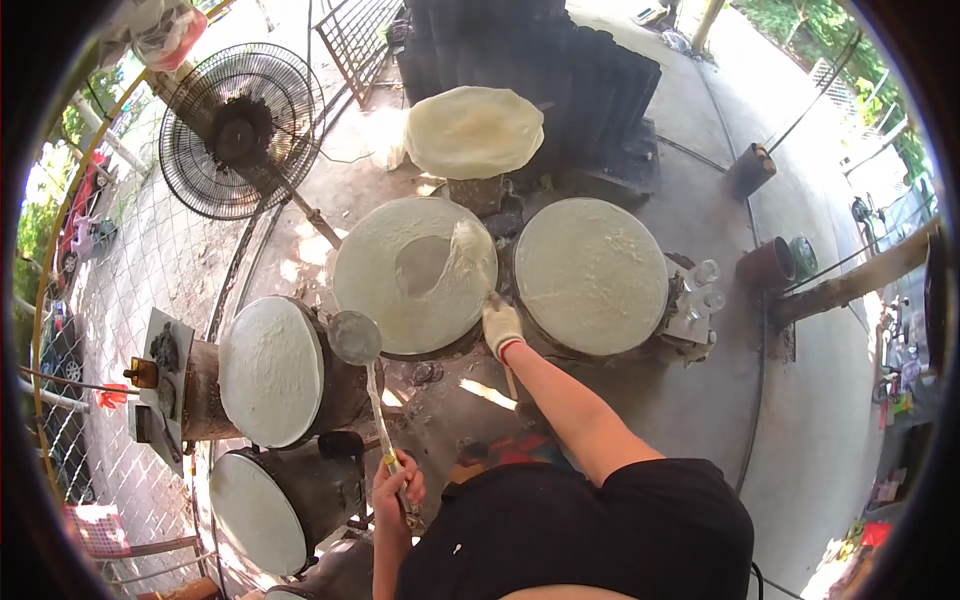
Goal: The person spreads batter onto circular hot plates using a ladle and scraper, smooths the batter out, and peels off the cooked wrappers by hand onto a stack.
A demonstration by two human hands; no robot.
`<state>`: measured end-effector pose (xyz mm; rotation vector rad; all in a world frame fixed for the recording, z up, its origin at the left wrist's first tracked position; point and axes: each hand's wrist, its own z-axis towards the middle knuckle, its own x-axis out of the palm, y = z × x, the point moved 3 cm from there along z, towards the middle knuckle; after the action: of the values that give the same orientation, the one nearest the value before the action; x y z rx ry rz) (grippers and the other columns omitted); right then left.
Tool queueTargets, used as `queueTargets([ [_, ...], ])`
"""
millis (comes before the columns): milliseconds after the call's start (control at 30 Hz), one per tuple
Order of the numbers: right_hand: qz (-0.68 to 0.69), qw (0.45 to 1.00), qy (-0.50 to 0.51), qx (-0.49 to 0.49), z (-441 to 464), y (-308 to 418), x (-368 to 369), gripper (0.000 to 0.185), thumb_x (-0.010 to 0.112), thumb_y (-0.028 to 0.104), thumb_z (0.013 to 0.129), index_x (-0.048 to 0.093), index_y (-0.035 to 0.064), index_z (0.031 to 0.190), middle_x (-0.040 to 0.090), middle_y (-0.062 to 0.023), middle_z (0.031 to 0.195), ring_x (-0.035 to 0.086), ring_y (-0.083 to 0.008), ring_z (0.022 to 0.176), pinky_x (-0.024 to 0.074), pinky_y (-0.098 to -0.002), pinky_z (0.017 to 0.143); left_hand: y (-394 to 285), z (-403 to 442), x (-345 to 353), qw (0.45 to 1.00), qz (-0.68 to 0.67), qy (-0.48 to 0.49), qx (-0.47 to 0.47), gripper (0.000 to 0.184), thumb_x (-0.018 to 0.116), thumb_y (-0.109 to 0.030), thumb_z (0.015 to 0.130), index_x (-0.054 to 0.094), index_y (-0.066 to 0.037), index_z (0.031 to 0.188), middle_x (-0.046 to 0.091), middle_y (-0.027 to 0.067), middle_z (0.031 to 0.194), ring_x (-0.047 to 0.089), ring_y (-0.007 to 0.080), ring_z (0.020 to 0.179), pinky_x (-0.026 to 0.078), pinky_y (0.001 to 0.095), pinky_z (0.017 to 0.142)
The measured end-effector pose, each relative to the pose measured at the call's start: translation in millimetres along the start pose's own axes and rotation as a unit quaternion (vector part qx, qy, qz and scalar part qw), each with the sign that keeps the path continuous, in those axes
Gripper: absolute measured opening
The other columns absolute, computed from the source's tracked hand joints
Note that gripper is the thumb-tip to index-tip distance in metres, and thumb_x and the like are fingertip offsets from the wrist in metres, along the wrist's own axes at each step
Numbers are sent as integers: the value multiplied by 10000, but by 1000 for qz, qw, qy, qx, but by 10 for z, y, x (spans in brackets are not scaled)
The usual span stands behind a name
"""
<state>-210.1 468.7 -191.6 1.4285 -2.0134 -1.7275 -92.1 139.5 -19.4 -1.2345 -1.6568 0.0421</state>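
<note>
Just ahead and to the left of the gloved right hand [503,325], see the middle white round [375,250]; nearer to that hand than to the bare left hand [397,485], with the folded flap [468,255] running roughly away from the glove, along the right side of a grey patch [422,265]; at the near right rim, see gloved fingers partly curled, but cannot tell whether closed on an edge or on some thin tool.

With the left hand, grips the handle of a long ladle [355,338]; points it away and slightly left, bowl over or beside the near left rim, so in the way on that side only.

To the right, close beside the glove, see another white round [590,280], then glass cups [705,285]; to the left, two more rounds [270,370] on drum-like stands; beyond the middle one, a pale oval sheet [475,130]; far left, a fan [240,130].
</note>
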Motion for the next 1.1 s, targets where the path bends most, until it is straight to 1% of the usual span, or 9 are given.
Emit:
queueTargets([
  [133, -108, 976, 177, -61, 45, 390, -237, 349, 503, 263, 906, 612, 98, 1193, 651, -216, 1052, 632, -298, 1016, 465, -364, 837, -70, 71, -26, 1000, 5, -1, -9, 192, 492, -34, 877, 478, -49, 1067, 459, 42, 767, 405, 100, 508, 353, 241, 455],
  [167, -31, 979, 89, -181, 260, 84, -184, 338, 506, 265, 903, 628, 83, 1160, 658, -233, 979, 647, -294, 898, 467, -378, 779, -76, 82, -8, 1000, 5, 0, -14, 189, 490, -31, 877, 478, -48, 1065, 460, 42, 767, 405, 100, 508, 354, 241, 457],
  [267, -21, 992, -35, -120, -43, -203, -455, 332, 535, 268, 899, 626, 77, 1155, 665, -223, 956, 613, -294, 801, 460, -378, 743, -75, 136, 33, 999, 2, 22, -25, 185, 490, -40, 887, 472, -44, 1071, 459, 48, 779, 407, 104, 513, 356, 240, 457],
  [333, -67, 988, 120, -66, -521, -302, -550, 371, 487, 272, 920, 574, 82, 1226, 625, -238, 1069, 585, -389, 1039, 456, -379, 867, -47, 179, 2, 998, 3, 55, -34, 191, 496, -71, 909, 458, -39, 1093, 451, 55, 807, 409, 110, 520, 357, 236, 451],
  [400, 50, 972, 231, -8, -768, -624, -513, 368, 489, 261, 927, 568, 90, 1243, 639, -239, 1037, 624, -364, 969, 459, -352, 845, -43, 201, 43, 998, 9, 41, -40, 191, 508, -68, 902, 459, -38, 1084, 447, 54, 797, 415, 112, 523, 364, 245, 451],
  [600, 111, 991, 38, -72, -429, -101, -149, 375, 530, 256, 909, 592, 49, 1216, 673, -194, 1012, 645, -271, 933, 463, -326, 840, 108, 375, 68, 998, -2, 25, -50, 205, 507, -42, 886, 459, -36, 1085, 443, 53, 785, 419, 116, 527, 370, 254, 454],
  [767, 153, 985, 47, -64, 364, -5, -176, 375, 505, 259, 892, 604, 77, 1204, 637, -217, 1091, 619, -307, 1050, 446, -342, 906, 252, 505, 243, 998, -37, -2, -44, 197, 495, 4, 860, 481, -31, 1054, 461, 53, 754, 436, 127, 532, 372, 257, 471],
  [900, -87, 977, 150, -125, 211, 207, -179, 349, 482, 310, 895, 606, 221, 1208, 620, -212, 1080, 577, -382, 1044, 451, -417, 905, 388, 589, 292, 998, -51, -21, -33, 181, 487, -7, 875, 476, -30, 1054, 460, 56, 757, 428, 122, 532, 370, 254, 462],
  [1100, -169, 966, 154, -122, 882, 507, -387, 372, 504, 355, 895, 638, 106, 1137, 645, -210, 1038, 618, -362, 987, 478, -416, 859, 505, 639, 396, 995, -57, -73, -25, 151, 482, -42, 906, 476, -33, 1057, 456, 47, 756, 412, 105, 524, 351, 238, 439],
])
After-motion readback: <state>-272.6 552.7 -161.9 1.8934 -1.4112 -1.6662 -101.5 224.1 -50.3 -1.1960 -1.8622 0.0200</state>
